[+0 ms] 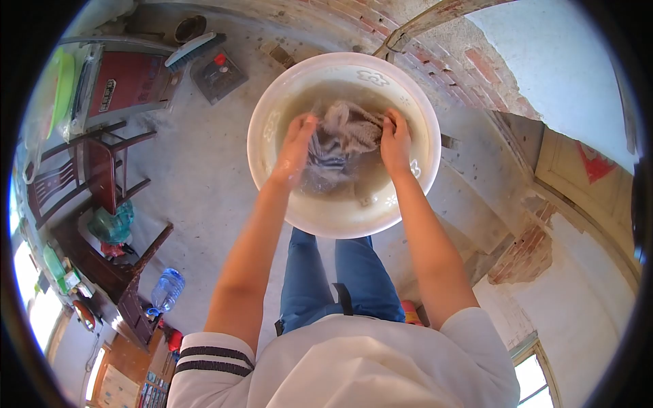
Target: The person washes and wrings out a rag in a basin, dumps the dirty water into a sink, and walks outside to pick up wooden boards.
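A large white basin [262, 146] with a floral pattern holds murky water. In it lies a wet, bunched-up cloth [350, 129], greyish-brown on top, with a dark-and-light striped part lower left. My left hand [296, 146] grips the cloth's left side, its fingers curled inward and slightly blurred. On the opposite side, my right hand [396, 143] has its fingers closed on the cloth's right edge. Both hands are inside the basin, about level with each other. The lowest part of the cloth is under the water and hard to make out.
Left of the basin are a dustpan [218, 73], a brush [192, 51] and a dark wooden chair [102, 170]. Nearer me stand a clear plastic water jug [167, 289] and a green plastic bag [112, 223]. A wall with exposed brick [476, 75] runs along the right.
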{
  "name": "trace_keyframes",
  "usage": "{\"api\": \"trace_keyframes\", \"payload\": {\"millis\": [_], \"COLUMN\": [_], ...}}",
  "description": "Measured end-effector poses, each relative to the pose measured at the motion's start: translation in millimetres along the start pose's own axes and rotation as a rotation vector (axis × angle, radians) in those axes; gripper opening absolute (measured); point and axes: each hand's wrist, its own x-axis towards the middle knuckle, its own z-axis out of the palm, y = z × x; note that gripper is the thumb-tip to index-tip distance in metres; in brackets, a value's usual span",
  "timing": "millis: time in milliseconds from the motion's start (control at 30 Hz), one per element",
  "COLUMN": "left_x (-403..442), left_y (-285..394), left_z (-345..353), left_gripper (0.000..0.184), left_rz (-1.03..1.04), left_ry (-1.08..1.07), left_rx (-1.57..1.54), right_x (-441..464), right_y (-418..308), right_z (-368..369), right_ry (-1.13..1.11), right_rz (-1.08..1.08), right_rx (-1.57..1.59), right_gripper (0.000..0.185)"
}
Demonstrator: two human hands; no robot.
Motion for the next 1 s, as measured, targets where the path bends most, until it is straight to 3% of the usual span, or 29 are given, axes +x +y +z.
{"api": "trace_keyframes", "payload": {"millis": [33, 100, 133, 167, 233, 333, 367, 467, 500, 567, 600, 733, 800, 833, 867, 933, 1000], "left_x": [4.1, 5.3, 13.1, 14.1, 18.1, 17.9, 19.4, 9.4, 14.4, 28.9, 27.0, -14.9, 11.0, 12.2, 13.2, -3.1, -3.3], "left_y": [-6.4, -21.6, -39.7, -42.6, -47.1, -49.6, -49.4, -29.4, -32.4, -40.5, -36.0, -0.9, -41.5, -46.5, -51.3, -27.5, -19.5], "left_z": [-6.7, -15.6, -23.5, -23.9, -26.0, -21.9, -19.0, 4.0, 4.0, 3.5, 9.5, 49.2, 26.5, 24.4, 22.4, 35.3, 34.7], "left_gripper": [0.051, 0.061, 0.062, 0.063, 0.062, 0.060, 0.060, 0.063, 0.060, 0.055, 0.046, 0.045, 0.046, 0.046, 0.046, 0.045, 0.044], "left_rz": [0.070, 0.159, 0.203, 0.244, 0.235, 0.060, -0.020, -0.261, -0.338, -0.484, -0.530, -0.220, -0.220, -0.182, -0.147, 0.005, -0.125], "left_ry": [0.035, 0.063, 0.090, 0.114, 0.200, 0.261, 0.267, -0.186, -0.419, -0.894, -0.922, -0.064, -0.303, -0.282, -0.259, 0.061, 0.051], "left_rx": [-0.048, 0.340, 0.467, 0.593, 0.514, 0.265, 0.160, -0.729, -0.832, -1.020, -1.094, -0.890, -0.974, -0.882, -0.788, -0.329, -0.171], "right_x": [-7.3, -39.4, -54.8, -54.9, -50.9, -35.4, -35.5, -57.4, -66.8, -85.8, -89.3, -84.8, -72.5, -66.7, -60.9, -48.6, -30.6], "right_y": [-1.1, -31.4, -47.2, -45.1, -32.7, -17.7, -31.9, -95.2, -107.4, -126.8, -131.8, -114.3, -97.7, -90.9, -86.5, -78.4, -53.5], "right_z": [0.8, 1.0, -1.5, 1.0, 9.3, 28.8, 26.1, 0.7, -4.7, -6.7, -4.2, 18.7, 28.5, 30.5, 31.6, 31.6, 27.1], "right_ry": [-0.071, -0.211, -0.464, -0.467, -0.469, -0.403, -0.458, -0.537, -0.501, -0.411, -0.363, -0.237, -0.184, -0.156, -0.189, -0.255, -0.380], "right_rz": [-0.124, -0.375, -0.274, -0.286, -0.310, 0.320, 0.217, -0.156, -0.333, -0.422, -0.467, -0.306, -0.318, -0.321, -0.150, 0.188, 0.352], "right_rx": [-0.196, -0.585, -0.621, -0.670, -0.772, -0.286, -0.318, -0.390, -0.395, -0.420, -0.430, -0.290, -0.199, -0.156, -0.066, 0.117, 0.328], "right_gripper": [0.041, 0.050, 0.066, 0.066, 0.066, 0.065, 0.063, 0.057, 0.055, 0.055, 0.055, 0.053, 0.051, 0.051, 0.047, 0.041, 0.045]}}
